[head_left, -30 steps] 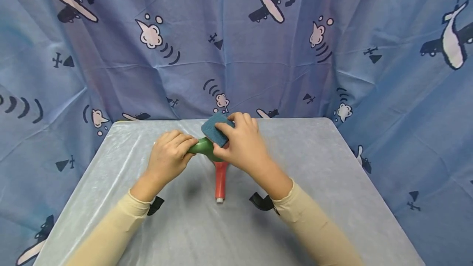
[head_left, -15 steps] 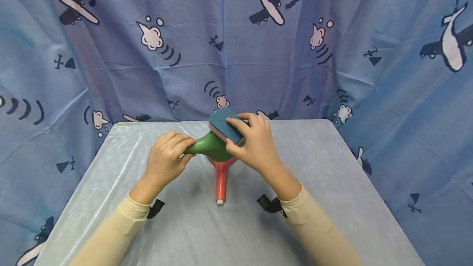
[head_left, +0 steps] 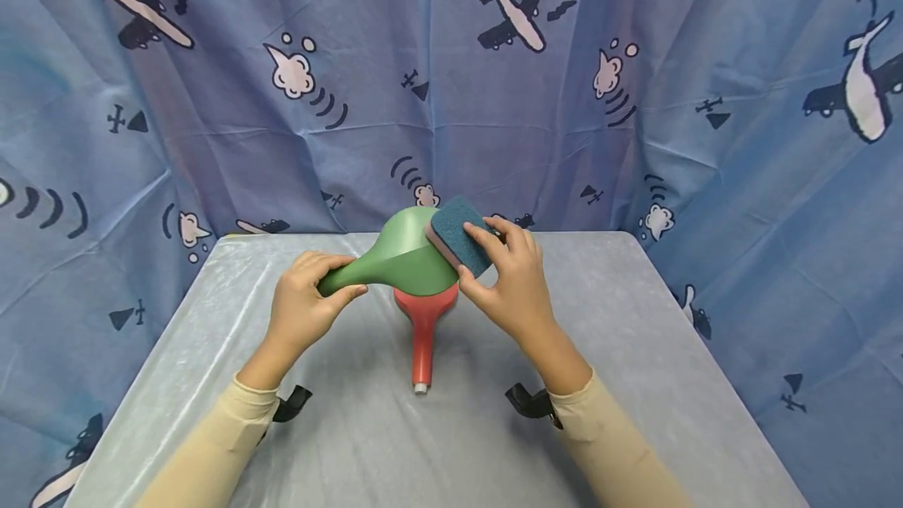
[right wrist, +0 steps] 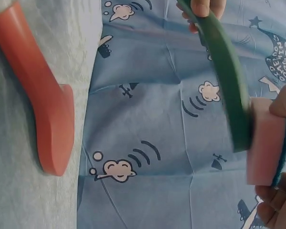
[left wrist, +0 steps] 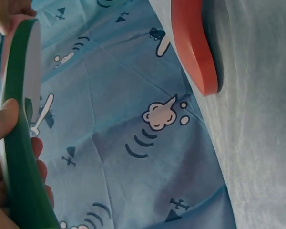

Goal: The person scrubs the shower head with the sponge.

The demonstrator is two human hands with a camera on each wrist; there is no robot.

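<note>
My left hand (head_left: 303,300) grips the handle of a green paddle-shaped thing (head_left: 405,257) with a round, smooth head. Its other face looks pale in the left wrist view. Between the thumb and fingers of my right hand (head_left: 511,281) is a two-layer sponge (head_left: 462,234), blue scouring side up. The sponge's pink side (right wrist: 262,140) lies against the end of the green head in the right wrist view. Both things are held up above the table. Below them a red thing of similar shape (head_left: 423,328), its handle tipped with white, lies on the table, its head partly hidden.
The table (head_left: 585,320) wears a pale grey cloth. Behind it and along both sides hangs a blue curtain (head_left: 367,85) with printed airplanes. Black straps (head_left: 529,402) show at both wrists.
The sponge has moved to the right across the green head, uncovering more of it. My left hand has shifted slightly left, and the head has tilted to show its broad face. The red thing stays put.
</note>
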